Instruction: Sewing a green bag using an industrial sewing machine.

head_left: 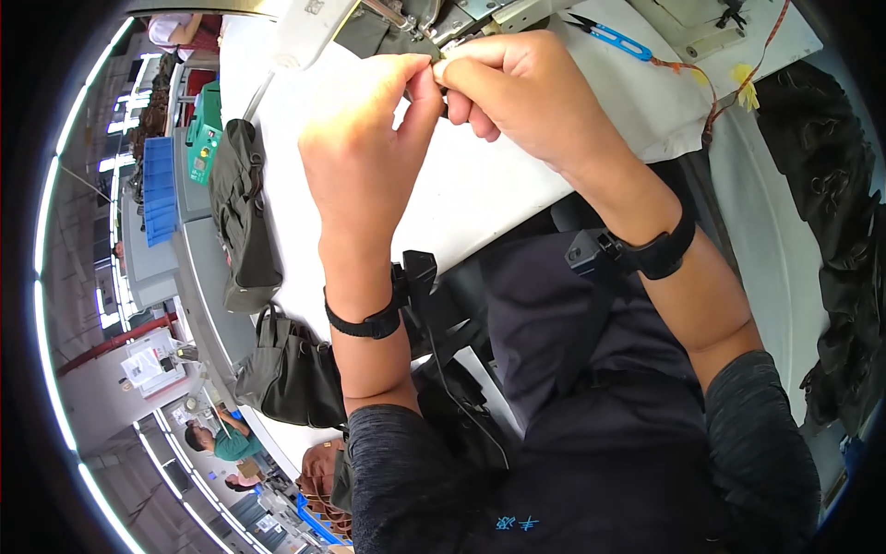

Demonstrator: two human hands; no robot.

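My left hand (365,138) and my right hand (531,97) meet at the top middle, fingertips almost touching. Both are closed in a pinch, with thumb and forefinger pressed together. What lies between the fingertips is too small and too covered to make out. Just behind them are the metal parts of a sewing machine (484,11). A piece of dark cloth (369,35) lies beside the machine, partly hidden by my left hand. The white table top (461,194) spreads beneath both hands.
Blue-handled thread snips (620,40) on an orange cord lie right of the machine. Dark handbags (245,222) line the table's left edge, another bag (293,374) nearer me. Dark leather pieces (817,157) hang at the far right. People work in the left background.
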